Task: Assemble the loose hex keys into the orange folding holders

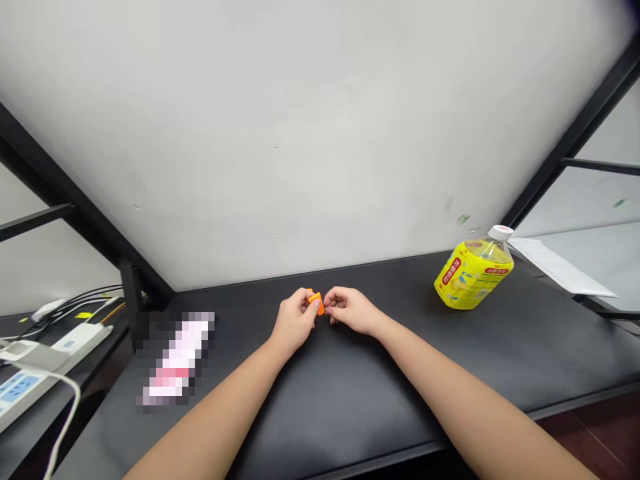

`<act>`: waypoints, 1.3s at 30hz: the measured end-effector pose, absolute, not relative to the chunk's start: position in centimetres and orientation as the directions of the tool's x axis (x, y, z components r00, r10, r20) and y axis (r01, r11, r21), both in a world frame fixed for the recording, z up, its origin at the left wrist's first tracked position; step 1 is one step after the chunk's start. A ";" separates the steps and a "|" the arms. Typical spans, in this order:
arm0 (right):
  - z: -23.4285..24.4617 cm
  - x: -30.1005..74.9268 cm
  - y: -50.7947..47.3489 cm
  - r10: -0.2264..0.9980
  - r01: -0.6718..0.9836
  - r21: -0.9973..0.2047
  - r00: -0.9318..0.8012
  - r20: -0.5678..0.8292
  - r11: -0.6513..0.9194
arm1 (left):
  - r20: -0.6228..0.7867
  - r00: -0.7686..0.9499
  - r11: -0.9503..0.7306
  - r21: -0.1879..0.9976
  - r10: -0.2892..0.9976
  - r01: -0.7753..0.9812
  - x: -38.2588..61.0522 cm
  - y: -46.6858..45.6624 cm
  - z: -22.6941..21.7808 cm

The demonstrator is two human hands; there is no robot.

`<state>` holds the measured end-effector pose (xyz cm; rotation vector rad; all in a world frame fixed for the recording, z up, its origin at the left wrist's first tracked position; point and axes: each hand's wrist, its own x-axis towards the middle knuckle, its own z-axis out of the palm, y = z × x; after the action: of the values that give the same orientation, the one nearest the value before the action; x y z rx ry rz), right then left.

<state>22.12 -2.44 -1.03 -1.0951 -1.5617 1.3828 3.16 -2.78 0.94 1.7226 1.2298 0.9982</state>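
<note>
Above the middle of the black table, my left hand (296, 319) is closed around a small orange object (317, 303), gripped between thumb and fingers. Its exact kind is not clear at this size. My right hand (350, 309) comes in from the other side, thumb and fingertips pinched together close to the object's right edge. A tiny light, metal-like bit shows between the orange object and the right fingertips. What the right fingers hold is too small to name.
A large yellow-labelled drink bottle (473, 270) with a white cap stands at the right. On the left lies a pixelated pink-and-white item (183, 353). Beyond the frame post are a power strip (75, 347) and cables. The black table (330, 407) meets a pale wall (300, 133).
</note>
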 end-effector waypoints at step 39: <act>-0.8 26.3 -1.1 0.916 0.802 -0.444 -0.367 0.158 0.398 | 0.217 0.171 -0.275 0.818 0.961 0.505 2.6 -2.3 0.5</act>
<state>26.29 -1.11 -0.80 -1.4820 -2.2826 0.4142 2.58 -2.26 0.47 1.8652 1.3824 1.0027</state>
